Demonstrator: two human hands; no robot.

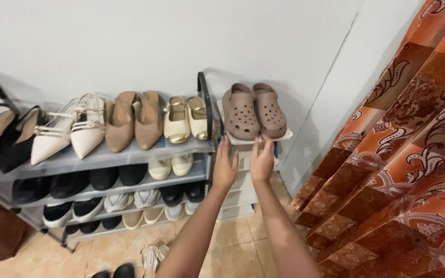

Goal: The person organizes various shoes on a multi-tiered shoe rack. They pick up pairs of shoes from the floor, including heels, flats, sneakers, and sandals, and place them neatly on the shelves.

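Observation:
A pair of taupe perforated clogs sits on top of a narrow white stacked rack against the wall. My left hand and my right hand are both raised just below the front edge of that top shelf, fingers pointing up and slightly apart, holding nothing. The right hand's fingertips touch or nearly touch the shelf's front edge beneath the clogs. The left hand is between the white rack and the grey shoe rack.
The grey rack on the left has several shelves of shoes: black slingbacks, white pointed flats, tan mules, cream and gold flats. An orange patterned curtain hangs at right. Loose sandals lie on the tiled floor.

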